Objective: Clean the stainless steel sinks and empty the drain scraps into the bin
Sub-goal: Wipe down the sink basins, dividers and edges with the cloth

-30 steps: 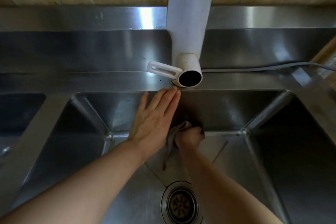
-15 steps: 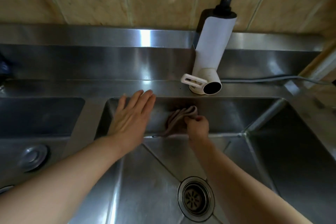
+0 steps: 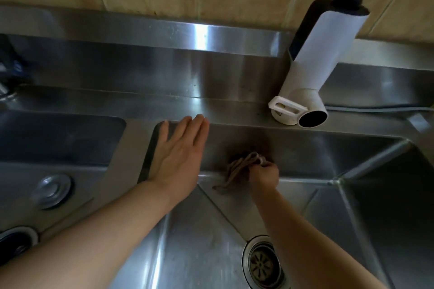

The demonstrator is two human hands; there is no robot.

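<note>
I look down into the right stainless steel sink (image 3: pixel 324 155). My right hand (image 3: pixel 264 175) is closed on a crumpled brownish cloth (image 3: pixel 242 168), pressing it against the sink's back wall near the bottom edge. Flat and with fingers together, my left hand (image 3: pixel 179 152) rests on the back wall at the sink's left corner, fingertips at the rim. The drain strainer (image 3: pixel 261 263) sits in the sink floor below my right forearm. The left sink (image 3: pixel 58 134) lies beyond the divider.
A white tap (image 3: pixel 305 82) with a side lever stands on the back ledge, spout toward me. A grey cable (image 3: pixel 375 109) runs along the ledge to the right. A round steel plug (image 3: pixel 52 190) and a second drain (image 3: pixel 14 241) sit at the left. Tiled wall behind.
The view has shifted left and back, bringing the left sink into sight. My right hand has dragged the cloth leftward along the back wall and lower; my left hand slid left to the corner.
</note>
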